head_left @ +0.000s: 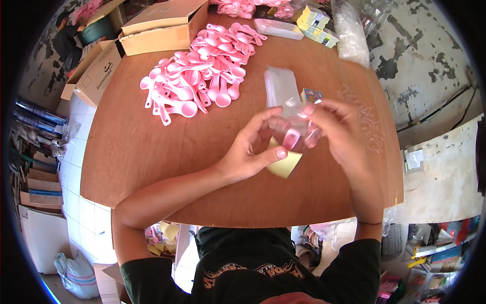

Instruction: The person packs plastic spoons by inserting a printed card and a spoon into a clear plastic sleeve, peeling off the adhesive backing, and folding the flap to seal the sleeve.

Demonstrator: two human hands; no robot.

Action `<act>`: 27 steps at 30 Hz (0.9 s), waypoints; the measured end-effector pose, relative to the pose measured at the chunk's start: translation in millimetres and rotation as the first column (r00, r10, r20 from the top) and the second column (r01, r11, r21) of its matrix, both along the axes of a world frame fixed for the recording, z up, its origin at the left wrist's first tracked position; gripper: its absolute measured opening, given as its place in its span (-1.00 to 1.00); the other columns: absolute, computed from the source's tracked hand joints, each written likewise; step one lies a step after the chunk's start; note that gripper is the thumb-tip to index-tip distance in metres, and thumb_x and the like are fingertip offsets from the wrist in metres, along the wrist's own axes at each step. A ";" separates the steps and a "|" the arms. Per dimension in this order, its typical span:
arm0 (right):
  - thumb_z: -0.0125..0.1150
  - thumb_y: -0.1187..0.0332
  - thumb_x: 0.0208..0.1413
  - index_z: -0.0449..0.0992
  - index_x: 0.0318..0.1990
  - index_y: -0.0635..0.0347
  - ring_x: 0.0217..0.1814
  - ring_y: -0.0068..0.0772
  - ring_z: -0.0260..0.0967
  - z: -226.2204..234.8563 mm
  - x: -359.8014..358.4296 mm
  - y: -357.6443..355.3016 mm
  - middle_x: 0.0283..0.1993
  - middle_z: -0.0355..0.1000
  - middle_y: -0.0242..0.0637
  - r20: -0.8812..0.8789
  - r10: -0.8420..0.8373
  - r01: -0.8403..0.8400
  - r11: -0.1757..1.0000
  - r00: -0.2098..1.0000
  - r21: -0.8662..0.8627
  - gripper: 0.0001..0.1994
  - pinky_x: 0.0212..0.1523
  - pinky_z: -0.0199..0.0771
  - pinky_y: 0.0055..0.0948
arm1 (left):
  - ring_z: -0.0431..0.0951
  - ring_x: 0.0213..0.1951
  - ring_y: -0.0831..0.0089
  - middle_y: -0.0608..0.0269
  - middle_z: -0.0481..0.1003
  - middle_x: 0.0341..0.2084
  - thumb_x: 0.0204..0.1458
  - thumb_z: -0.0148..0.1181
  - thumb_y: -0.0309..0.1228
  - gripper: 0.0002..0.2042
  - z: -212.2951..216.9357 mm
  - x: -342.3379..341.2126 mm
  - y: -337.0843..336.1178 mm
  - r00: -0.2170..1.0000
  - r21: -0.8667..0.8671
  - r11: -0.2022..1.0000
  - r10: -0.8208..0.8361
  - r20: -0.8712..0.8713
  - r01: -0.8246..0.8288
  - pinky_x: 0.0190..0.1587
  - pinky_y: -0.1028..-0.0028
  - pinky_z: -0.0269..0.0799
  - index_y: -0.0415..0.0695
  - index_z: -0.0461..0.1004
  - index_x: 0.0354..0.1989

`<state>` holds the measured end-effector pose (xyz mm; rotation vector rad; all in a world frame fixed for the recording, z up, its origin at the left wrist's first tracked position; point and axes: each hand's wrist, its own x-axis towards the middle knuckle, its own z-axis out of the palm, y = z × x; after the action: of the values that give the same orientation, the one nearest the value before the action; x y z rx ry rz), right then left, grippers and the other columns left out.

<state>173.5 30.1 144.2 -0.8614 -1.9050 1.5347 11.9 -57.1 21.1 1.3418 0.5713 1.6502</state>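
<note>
Right now your round wooden table (152, 152) carries the stock in reach-order: two cardboard boxes (162, 28) sit at the far left edge, and just nearer than them the heap of pink plastic scoops (202, 76) spreads across the far-left part of the top, close enough to grab without leaning. A stack of clear plastic sleeves (280, 86) lies flat just beyond your hands, likely so the next one peels off easily. Far right, a crumpled clear bag (350, 33) and a pile of small colourful cards (316, 23) wait near the rim.

Your left hand (248, 154) comes in from the near left, palm turned up, thumb and fingers pinched on the near end of a clear sleeve (296, 119), with a yellow card (284, 164) tucked under it. Your right hand (339, 129) arches over from the right, fingertips closed on the sleeve's far side. One pink scoop (291, 138) sits inside the sleeve, between both hands, held above the table's middle.
</note>
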 end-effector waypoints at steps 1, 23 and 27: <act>0.24 0.34 0.15 0.59 -0.31 0.30 -0.56 -0.67 0.39 -6.3 -0.9 -0.4 -0.46 0.49 -0.37 -0.002 0.001 -0.001 1.000 1.000 -0.002 -0.82 -0.56 0.40 -0.64 | 0.43 0.01 0.46 0.17 0.43 -0.05 0.19 0.17 -0.39 -0.45 1.6 2.8 -2.8 0.999 -0.038 0.999 -0.028 0.041 0.029 0.05 0.42 0.37 -0.19 0.11 0.30; 0.29 0.57 -0.05 0.49 -0.31 0.21 -0.34 -0.43 0.46 -77.7 17.4 11.4 -0.33 0.45 -0.31 -0.034 0.017 0.012 0.713 0.999 0.701 -0.86 -0.39 0.46 -0.50 | 0.51 -0.26 0.67 0.26 0.55 -0.26 0.30 -0.07 -0.46 -0.73 -13.4 10.9 -0.5 0.958 -0.445 0.892 -0.059 -0.280 -0.075 -0.24 0.59 0.47 -0.26 0.38 0.10; 0.33 0.54 -0.15 0.50 -0.39 0.16 -0.33 -0.26 0.44 -78.5 16.0 6.1 -0.35 0.40 -0.29 0.011 -0.023 0.003 0.551 1.000 0.834 -0.85 -0.40 0.45 -0.37 | 0.47 -0.44 0.70 0.22 0.56 -0.47 0.21 0.01 -0.51 -0.74 -23.1 13.1 1.8 0.946 -0.337 0.926 0.056 -0.318 -0.168 -0.37 0.55 0.43 -0.29 0.43 0.04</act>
<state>189.5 36.3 65.7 -0.4185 -2.2731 0.4108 24.9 -55.2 -2.0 1.3091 1.0990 1.3474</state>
